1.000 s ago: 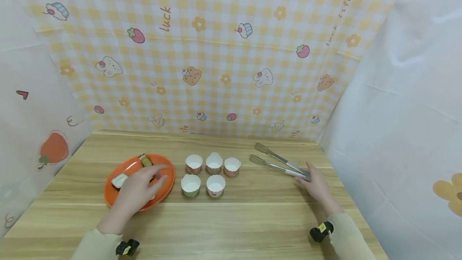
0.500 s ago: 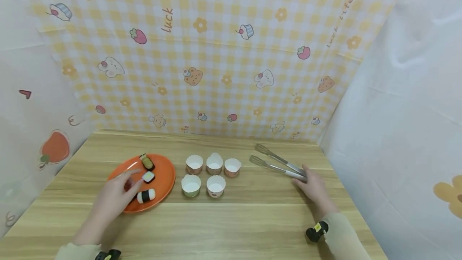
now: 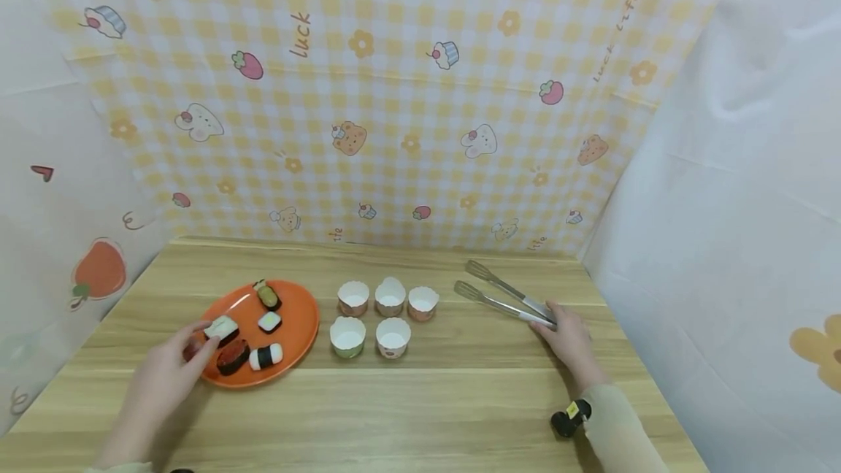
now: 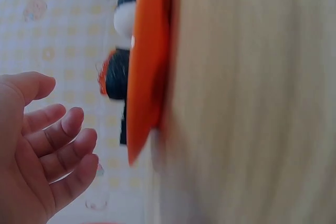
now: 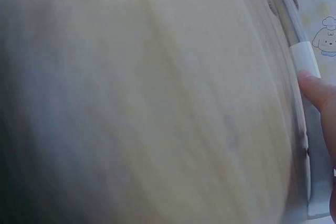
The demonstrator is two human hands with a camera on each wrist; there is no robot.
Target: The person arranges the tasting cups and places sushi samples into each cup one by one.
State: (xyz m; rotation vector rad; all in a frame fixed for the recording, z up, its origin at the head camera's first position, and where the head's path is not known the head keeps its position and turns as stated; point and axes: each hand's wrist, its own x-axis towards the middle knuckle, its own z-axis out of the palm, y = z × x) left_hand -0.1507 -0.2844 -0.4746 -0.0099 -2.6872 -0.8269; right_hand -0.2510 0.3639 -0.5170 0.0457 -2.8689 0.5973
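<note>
My left hand (image 3: 172, 365) is over the left rim of an orange oval plate (image 3: 298, 327), its fingers relaxed with nothing between them. On the plate lie several sushi pieces: a white-topped one (image 3: 222, 328) right by my fingertips, a red-roe one (image 3: 233, 358), a white one with a black band (image 3: 266, 357), a small square roll (image 3: 269, 322) and a yellowish-green topped one (image 3: 267, 295). In the left wrist view the plate's edge (image 4: 147, 77) stands beside my loosely bent fingers. My right hand (image 3: 568, 334) grips the handle end of metal tongs (image 3: 502, 305), whose arms are spread; its thumb presses the white handle (image 5: 304, 59).
Several paper baking cups stand mid-table in two rows, among them a green one (image 3: 347, 338) and a pinkish one (image 3: 393, 339). A checked cloth (image 3: 394, 181) hangs behind the wooden table (image 3: 407, 414), and white cloth (image 3: 742, 188) hangs at the right.
My left hand has drawn back leftward from over the plate to its left rim, uncovering the sushi pieces. My right hand and the tongs' handle end have shifted slightly left.
</note>
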